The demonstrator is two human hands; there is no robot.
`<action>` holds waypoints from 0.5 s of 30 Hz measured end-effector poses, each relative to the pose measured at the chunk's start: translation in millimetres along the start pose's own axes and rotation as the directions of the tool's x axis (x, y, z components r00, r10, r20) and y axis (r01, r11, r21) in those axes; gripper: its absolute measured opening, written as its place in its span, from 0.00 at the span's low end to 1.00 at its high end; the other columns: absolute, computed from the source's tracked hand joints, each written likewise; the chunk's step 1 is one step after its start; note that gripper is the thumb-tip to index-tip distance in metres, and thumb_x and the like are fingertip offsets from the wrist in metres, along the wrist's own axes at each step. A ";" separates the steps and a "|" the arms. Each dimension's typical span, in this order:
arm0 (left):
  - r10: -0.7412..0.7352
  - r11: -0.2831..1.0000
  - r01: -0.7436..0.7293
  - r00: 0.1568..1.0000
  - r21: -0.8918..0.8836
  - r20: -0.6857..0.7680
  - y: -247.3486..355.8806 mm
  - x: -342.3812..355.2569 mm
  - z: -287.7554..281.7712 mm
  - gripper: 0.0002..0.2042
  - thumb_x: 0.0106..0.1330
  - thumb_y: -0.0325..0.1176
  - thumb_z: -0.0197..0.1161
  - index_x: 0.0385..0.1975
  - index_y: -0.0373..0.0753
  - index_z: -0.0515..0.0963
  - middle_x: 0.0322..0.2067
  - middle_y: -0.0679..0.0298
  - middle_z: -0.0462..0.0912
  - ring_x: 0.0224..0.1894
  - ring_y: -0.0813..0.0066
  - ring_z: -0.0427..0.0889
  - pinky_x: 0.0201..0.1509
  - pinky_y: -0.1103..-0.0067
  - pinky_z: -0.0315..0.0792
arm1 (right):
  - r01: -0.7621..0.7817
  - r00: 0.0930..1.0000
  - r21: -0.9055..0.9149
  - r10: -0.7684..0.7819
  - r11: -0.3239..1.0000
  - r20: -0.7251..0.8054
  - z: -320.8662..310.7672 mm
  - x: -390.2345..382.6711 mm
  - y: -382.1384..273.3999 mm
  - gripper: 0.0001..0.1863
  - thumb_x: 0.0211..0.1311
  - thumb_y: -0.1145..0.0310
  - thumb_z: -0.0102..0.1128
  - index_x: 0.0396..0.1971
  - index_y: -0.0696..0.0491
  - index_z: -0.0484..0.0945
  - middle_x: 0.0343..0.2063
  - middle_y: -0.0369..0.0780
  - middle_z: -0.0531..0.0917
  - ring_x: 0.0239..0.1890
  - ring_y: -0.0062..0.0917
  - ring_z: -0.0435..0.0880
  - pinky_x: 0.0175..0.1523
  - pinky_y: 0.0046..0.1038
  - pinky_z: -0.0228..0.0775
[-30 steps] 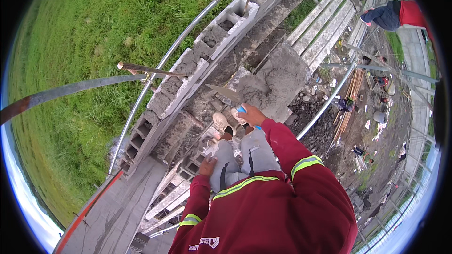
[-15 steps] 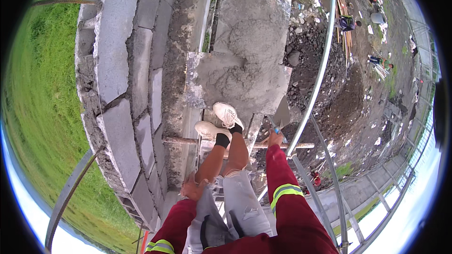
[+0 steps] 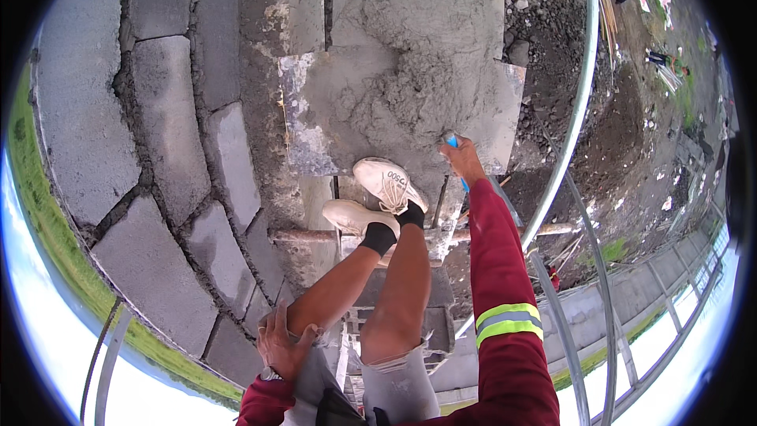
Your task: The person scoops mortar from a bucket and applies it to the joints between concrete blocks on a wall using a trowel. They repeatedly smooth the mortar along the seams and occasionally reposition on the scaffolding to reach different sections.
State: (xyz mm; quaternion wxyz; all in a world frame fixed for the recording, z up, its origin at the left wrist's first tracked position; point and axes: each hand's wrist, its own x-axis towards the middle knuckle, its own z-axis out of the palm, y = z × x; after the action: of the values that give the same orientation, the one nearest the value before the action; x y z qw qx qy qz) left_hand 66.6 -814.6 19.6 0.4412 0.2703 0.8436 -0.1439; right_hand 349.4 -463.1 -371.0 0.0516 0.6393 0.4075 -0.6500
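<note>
Outdoors among metal pipes (image 3: 578, 102), my left hand (image 3: 285, 341) lay nearest, fingers spread at my knee (image 3: 319, 308). Farther out, my right hand (image 3: 464, 159) had its fingers wrapped round a blue handle (image 3: 452, 141), over the near edge of a board (image 3: 501, 126) heaped with mortar (image 3: 426, 87). Block wall (image 3: 169, 126) stood left; rubble-strewn ground (image 3: 611, 138) stretched off rightward.

Right shoe (image 3: 386, 182): short dark marking (image 3: 397, 178), digits in it, printed on pale side, just beside laces (image 3: 393, 200).
</note>
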 end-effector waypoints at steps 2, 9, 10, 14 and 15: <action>-0.017 0.999 0.017 1.000 -0.028 0.006 -2.5 -4.9 -2.5 0.43 0.58 0.53 0.75 0.72 0.37 0.70 0.63 0.46 0.78 0.65 0.39 0.74 0.70 0.53 0.69 | 0.017 1.000 -0.044 -0.016 0.999 0.020 3.8 -25.8 -30.4 0.10 0.63 0.66 0.68 0.27 0.50 0.76 0.16 0.30 0.70 0.14 0.16 0.66 0.17 0.27 0.56; -0.113 0.946 0.114 0.993 -0.304 0.021 -20.3 -30.7 9.7 0.45 0.62 0.56 0.73 0.75 0.38 0.64 0.70 0.43 0.72 0.71 0.38 0.70 0.75 0.55 0.66 | 0.162 0.986 -0.311 -0.142 0.936 0.087 -15.8 -157.4 -130.1 0.09 0.63 0.65 0.67 0.34 0.56 0.80 0.20 0.32 0.76 0.19 0.18 0.72 0.24 0.30 0.66; -0.113 0.933 0.116 0.993 -0.342 0.030 -22.3 -35.5 11.8 0.46 0.62 0.57 0.72 0.76 0.37 0.64 0.71 0.43 0.71 0.72 0.39 0.69 0.76 0.56 0.65 | 0.256 0.965 -0.342 -0.221 0.904 0.139 -24.7 -184.5 -150.2 0.12 0.63 0.65 0.67 0.39 0.58 0.81 0.23 0.33 0.79 0.23 0.20 0.74 0.30 0.31 0.69; -0.097 0.877 0.059 0.994 -0.477 -0.056 -32.3 -77.4 18.7 0.48 0.64 0.60 0.69 0.77 0.35 0.60 0.73 0.41 0.68 0.74 0.40 0.68 0.78 0.57 0.62 | 0.355 0.934 -0.576 -0.247 0.737 0.260 -46.6 -314.4 -248.2 0.18 0.65 0.62 0.63 0.44 0.63 0.81 0.31 0.39 0.84 0.35 0.28 0.79 0.47 0.34 0.74; -0.128 0.862 0.105 0.992 -0.496 -0.012 -36.5 -95.8 19.3 0.48 0.64 0.60 0.68 0.77 0.35 0.60 0.73 0.40 0.68 0.74 0.40 0.68 0.78 0.57 0.62 | 0.397 0.916 -0.567 -0.267 0.722 0.301 -46.0 -348.5 -274.7 0.16 0.65 0.62 0.62 0.39 0.62 0.79 0.28 0.38 0.81 0.31 0.27 0.79 0.41 0.34 0.73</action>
State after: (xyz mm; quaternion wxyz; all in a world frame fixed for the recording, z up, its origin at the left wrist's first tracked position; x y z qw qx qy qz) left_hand 102.7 -885.1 87.5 0.4670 0.1000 0.8768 0.0563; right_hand 285.9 -411.9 67.6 0.1802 0.4350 0.6981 -0.5395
